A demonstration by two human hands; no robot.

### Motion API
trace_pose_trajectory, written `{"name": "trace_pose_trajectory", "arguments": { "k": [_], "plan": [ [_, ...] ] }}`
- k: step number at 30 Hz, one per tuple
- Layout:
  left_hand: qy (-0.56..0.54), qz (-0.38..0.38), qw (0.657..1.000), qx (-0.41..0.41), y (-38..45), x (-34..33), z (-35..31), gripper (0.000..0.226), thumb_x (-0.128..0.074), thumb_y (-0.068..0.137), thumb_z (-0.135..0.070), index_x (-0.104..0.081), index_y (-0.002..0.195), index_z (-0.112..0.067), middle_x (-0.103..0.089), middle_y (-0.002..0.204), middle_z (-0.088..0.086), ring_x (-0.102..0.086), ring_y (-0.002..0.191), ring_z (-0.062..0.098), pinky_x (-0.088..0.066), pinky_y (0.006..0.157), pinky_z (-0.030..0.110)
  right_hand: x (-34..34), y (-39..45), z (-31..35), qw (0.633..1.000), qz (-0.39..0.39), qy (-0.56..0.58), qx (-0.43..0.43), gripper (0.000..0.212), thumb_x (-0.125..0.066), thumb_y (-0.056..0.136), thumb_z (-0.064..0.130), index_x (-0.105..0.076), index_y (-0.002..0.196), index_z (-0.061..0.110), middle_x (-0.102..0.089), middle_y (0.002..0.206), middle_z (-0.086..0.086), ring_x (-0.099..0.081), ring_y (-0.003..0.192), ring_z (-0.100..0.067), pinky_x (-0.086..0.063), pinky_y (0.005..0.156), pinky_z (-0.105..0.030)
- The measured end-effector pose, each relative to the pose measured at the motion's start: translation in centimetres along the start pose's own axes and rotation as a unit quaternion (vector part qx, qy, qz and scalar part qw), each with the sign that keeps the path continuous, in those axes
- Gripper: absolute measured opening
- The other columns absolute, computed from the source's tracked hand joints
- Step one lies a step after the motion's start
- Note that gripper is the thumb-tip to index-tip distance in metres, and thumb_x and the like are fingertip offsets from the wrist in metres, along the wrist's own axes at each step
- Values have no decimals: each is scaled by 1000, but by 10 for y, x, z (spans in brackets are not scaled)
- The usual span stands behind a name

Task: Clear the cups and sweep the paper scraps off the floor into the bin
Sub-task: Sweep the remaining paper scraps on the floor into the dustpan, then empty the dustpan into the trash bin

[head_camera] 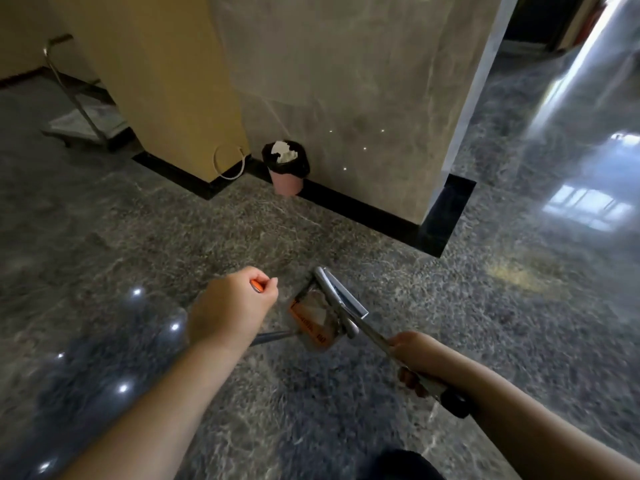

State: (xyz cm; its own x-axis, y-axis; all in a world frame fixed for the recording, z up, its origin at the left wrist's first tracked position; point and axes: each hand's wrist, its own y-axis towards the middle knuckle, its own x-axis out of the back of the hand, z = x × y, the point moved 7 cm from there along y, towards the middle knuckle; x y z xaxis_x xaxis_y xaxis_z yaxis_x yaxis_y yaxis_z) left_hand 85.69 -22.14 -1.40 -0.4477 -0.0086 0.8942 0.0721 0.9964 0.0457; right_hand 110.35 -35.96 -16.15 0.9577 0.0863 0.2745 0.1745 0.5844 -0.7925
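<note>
My left hand grips the orange top of a long handle whose metal rod runs down to an orange dustpan held just above the floor. The pan holds pale paper scraps. My right hand grips the metal handle of a broom, whose silver head lies across the dustpan's right edge. A pink bin with a black liner stands against the marble wall ahead, with white crumpled paper showing at its top. No cups are in sight.
A marble pillar corner with black skirting juts out on the right. A yellow wall stands left of the bin with a white looped cord at its base. A metal trolley sits at far left. Grey polished floor spreads all around.
</note>
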Motion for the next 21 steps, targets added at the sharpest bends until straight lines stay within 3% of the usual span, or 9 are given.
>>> {"name": "trace_pose_trajectory", "arguments": {
  "k": [4, 9, 14, 21],
  "plan": [
    [8, 6, 1000, -2, 67, -17, -21, 25, -62, 87, -51, -69, 88, -28, -71, 79, 0, -66, 78, 29, -55, 66, 35, 40, 45, 58, 999, -10, -42, 30, 11, -39, 97, 11, -50, 99, 16, -50, 61, -3, -47, 42, -11, -38, 36, -17],
    [15, -17, 999, 27, 179, -46, -54, 24, -63, 88, -48, -70, 88, -25, -71, 81, 2, -65, 78, 29, -52, 67, 34, 101, 139, 128, 999, 23, 21, -25, 25, -37, 97, 16, -58, 105, 5, -46, 49, -7, -40, 31, -14, -35, 40, -18],
    [22, -51, 997, 50, 278, -54, -88, 24, -61, 89, -49, -69, 87, -26, -70, 77, 2, -64, 74, 28, -54, 65, 36, 168, 198, 226, 999, 29, -5, 21, 27, -35, 99, 10, -56, 116, 5, -48, 54, -9, -43, 29, -12, -37, 35, -17],
    [18, -110, 992, 61, 396, -51, -114, 22, -64, 86, -47, -70, 82, -26, -67, 66, 3, -63, 65, 31, -53, 56, 38, 223, 271, 342, 996, 43, -44, 68, 26, -35, 100, 10, -58, 112, 8, -51, 51, -10, -46, 32, -14, -39, 35, -20]
  ]
}}
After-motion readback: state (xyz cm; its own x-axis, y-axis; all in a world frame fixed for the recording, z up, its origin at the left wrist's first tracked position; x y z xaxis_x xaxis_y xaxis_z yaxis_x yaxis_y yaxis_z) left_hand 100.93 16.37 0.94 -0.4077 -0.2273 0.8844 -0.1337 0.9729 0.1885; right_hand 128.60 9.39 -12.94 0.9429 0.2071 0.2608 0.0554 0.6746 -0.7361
